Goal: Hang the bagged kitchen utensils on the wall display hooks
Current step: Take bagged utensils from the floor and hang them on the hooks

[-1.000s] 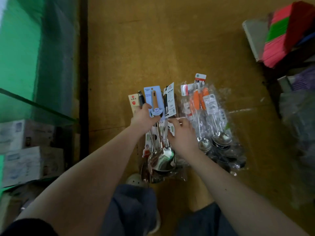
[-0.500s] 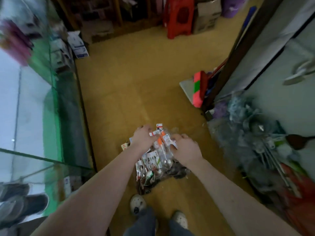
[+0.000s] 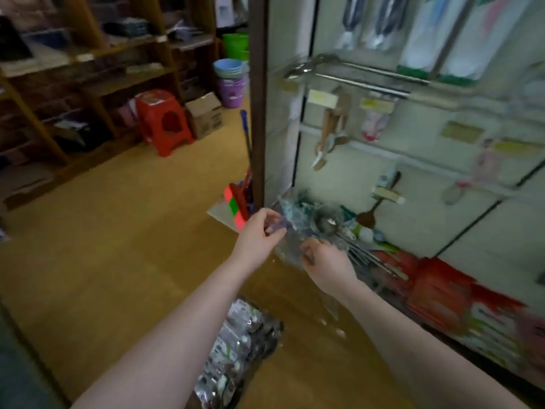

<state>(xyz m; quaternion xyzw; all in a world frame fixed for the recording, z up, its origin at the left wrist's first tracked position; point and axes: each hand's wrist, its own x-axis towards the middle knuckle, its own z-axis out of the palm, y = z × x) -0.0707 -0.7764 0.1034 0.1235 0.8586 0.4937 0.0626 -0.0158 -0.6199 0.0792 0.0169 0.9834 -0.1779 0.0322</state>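
Nearest the camera, a pile of bagged utensils [image 3: 239, 349] was recorded lying on the yellow floor [image 3: 118, 261], between the two forearms and touched by neither hand. Further out, a clear plastic bag [image 3: 290, 246] was held up between both hands, just in front of the foot of the wall display [image 3: 442, 172]. The left hand [image 3: 259, 234] was noted with fingers [image 3: 269, 214] curled, thumb and fingers pinching the bag's upper left edge. The right hand [image 3: 326, 259] was noted with fingers [image 3: 308, 250] curled onto the bag's lower right part. The bag's contents could not be made out through the blur. Just behind it, a heap of loose utensils [image 3: 330, 222], a round metal ladle or strainer among them, was seen against the base of the display. Higher up, a chrome rail [image 3: 368, 79] and a hanging wooden utensil [image 3: 331, 128] were observed. Well beyond, to the left, a red stool [image 3: 163, 121], a cardboard box [image 3: 205, 113] and stacked buckets [image 3: 231, 75] were logged beside wooden shelves [image 3: 88, 69].
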